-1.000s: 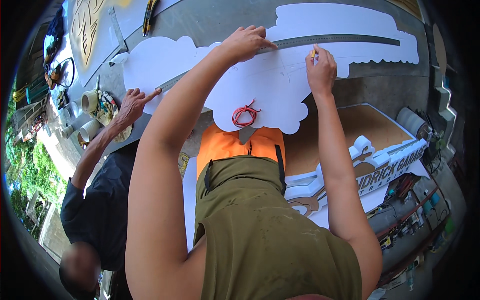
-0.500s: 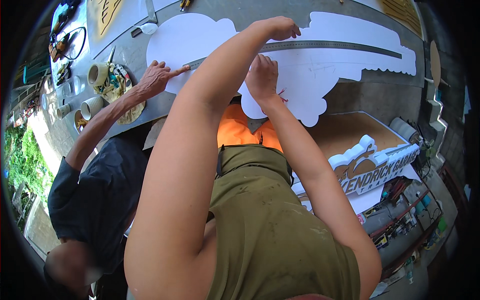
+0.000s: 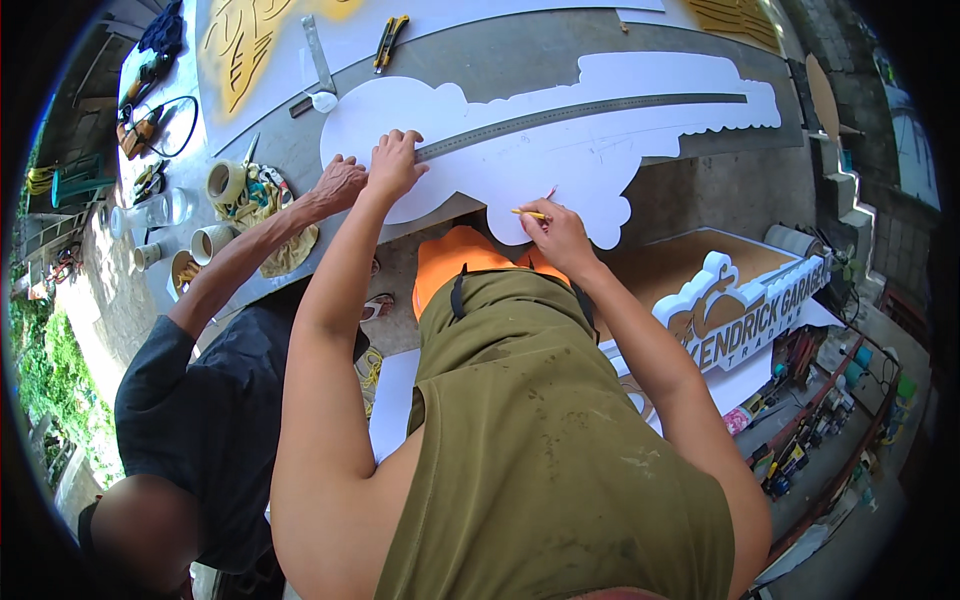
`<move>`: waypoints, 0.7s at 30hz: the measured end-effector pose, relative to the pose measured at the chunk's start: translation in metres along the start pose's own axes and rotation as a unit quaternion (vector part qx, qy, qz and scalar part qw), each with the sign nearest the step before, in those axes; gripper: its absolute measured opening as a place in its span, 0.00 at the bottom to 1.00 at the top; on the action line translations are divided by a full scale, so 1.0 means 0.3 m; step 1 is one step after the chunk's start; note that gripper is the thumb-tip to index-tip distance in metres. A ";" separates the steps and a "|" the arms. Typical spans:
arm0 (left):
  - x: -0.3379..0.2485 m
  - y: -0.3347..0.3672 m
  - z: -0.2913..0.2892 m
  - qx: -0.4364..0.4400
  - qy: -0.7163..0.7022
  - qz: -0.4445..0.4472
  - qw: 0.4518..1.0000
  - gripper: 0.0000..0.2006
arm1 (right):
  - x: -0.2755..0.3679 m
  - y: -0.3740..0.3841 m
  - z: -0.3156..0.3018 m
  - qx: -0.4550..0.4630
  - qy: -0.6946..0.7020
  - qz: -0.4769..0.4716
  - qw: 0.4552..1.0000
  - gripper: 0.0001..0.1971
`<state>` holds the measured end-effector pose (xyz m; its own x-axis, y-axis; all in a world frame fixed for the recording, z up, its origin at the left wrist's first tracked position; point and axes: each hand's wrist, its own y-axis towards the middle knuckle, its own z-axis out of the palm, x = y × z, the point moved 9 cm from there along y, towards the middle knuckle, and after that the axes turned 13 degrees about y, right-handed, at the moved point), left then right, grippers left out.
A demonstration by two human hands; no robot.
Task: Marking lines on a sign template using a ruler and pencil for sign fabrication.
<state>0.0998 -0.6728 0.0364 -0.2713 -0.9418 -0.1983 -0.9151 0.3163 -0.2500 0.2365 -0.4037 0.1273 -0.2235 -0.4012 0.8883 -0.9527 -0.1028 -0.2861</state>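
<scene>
A white board cut with a wavy, cloud-like outline (image 3: 560,165) lies on the grey worktable, and a long dark steel ruler (image 3: 590,111) rests along it. My left hand (image 3: 397,163) is at the ruler's left end, fingers spread on the board. Over the board's lower lobe, my right hand (image 3: 562,240) pinches a yellow pencil (image 3: 528,213) with its tip pointing left. A small red mark (image 3: 551,192) shows on the board just above it. Beside my left hand, a co-worker's hand (image 3: 338,187) reaches onto the board's left edge.
Tape rolls (image 3: 225,183) and a stained cloth (image 3: 285,245) lie at the table's left. A yellow-black utility knife (image 3: 391,43) is at the back, near a metal strip (image 3: 318,55). A lettered sign (image 3: 745,325) stands at right. The co-worker (image 3: 215,400) is on my left.
My left arm has drawn back from the ruler's middle to its left end. My right hand has come down nearer me, showing the pencil. The co-worker's pointing finger has left the ruler's end.
</scene>
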 end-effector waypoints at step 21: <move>-0.004 0.018 0.127 0.081 0.076 0.020 0.994 0.17 | -0.226 -0.408 -0.282 -0.137 0.011 0.098 0.986 0.11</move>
<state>0.1066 -0.6657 -0.0009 -0.3591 -0.9308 -0.0684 -0.8466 0.3557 -0.3958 0.3509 -0.2869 0.1324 -0.4112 -0.3681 0.8339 -0.9096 0.2252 -0.3491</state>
